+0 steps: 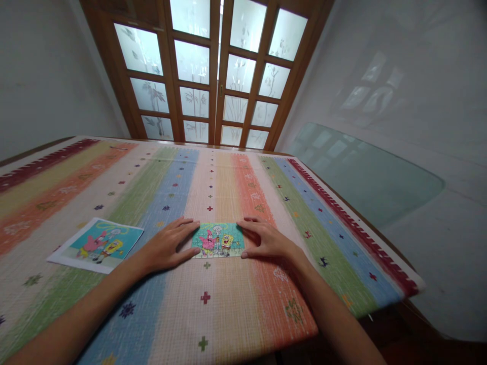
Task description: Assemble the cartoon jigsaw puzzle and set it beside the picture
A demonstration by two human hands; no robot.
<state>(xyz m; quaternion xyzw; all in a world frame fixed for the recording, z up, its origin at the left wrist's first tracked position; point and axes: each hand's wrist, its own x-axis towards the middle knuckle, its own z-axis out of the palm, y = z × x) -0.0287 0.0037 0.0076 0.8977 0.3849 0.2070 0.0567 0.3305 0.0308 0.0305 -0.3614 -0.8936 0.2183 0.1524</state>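
A small assembled jigsaw puzzle (pixel 217 240) of cartoon figures lies flat on the striped tablecloth in front of me. At its left side, my left hand (pixel 170 244) has its thumb on the lower corner and its fingertips at the upper corner. My right hand (pixel 268 239) grips the right side the same way, thumb low and fingers high. Both palms stay off the picture, and the middle of the puzzle is in plain view. Left of my left forearm lies a white-edged paper sheet (pixel 99 245) printed with the same cartoon picture.
The table is covered by a colourful striped tablecloth (pixel 205 324), whose near and right edges show. Beyond it stand wooden doors (pixel 216 76) with frosted glass panes. A pale wall (pixel 437 101) with a greenish panel (pixel 365 172) runs along the right.
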